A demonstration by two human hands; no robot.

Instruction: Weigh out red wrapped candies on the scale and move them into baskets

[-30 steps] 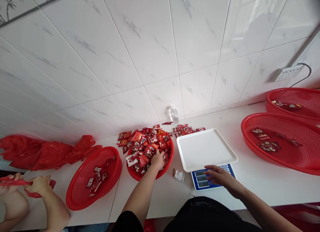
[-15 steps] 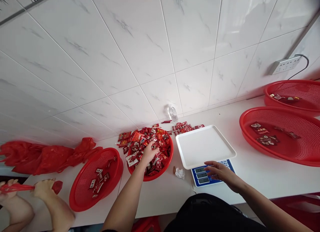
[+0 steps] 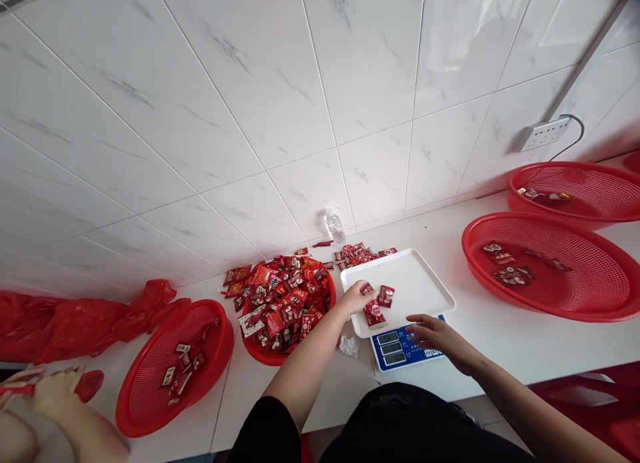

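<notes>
My left hand (image 3: 356,299) is over the left end of the white scale tray (image 3: 415,276), its fingers closed on small red snack packets (image 3: 374,312). Beside them a small dark red packet (image 3: 385,296) shows against the tray. The tray sits on a blue digital scale (image 3: 393,348), whose displays are too small to read. Over the scale's front panel, my right hand (image 3: 443,340) is open, its fingers apart and holding nothing. Left of the tray stands a red basket (image 3: 270,361) heaped with red snack packets (image 3: 285,296).
Loose packets (image 3: 355,253) and a clear plastic bottle (image 3: 334,226) lie behind the tray. Crumpled plastic (image 3: 349,346) is near the scale. Red baskets with a few packets stand left (image 3: 220,383) and right (image 3: 590,310). A co-worker's hands (image 3: 53,390) hold red plastic at far left.
My left hand has moved right, from the heaped basket to the tray, bringing packets with it. My right hand stays over the scale. The view has shifted slightly right.
</notes>
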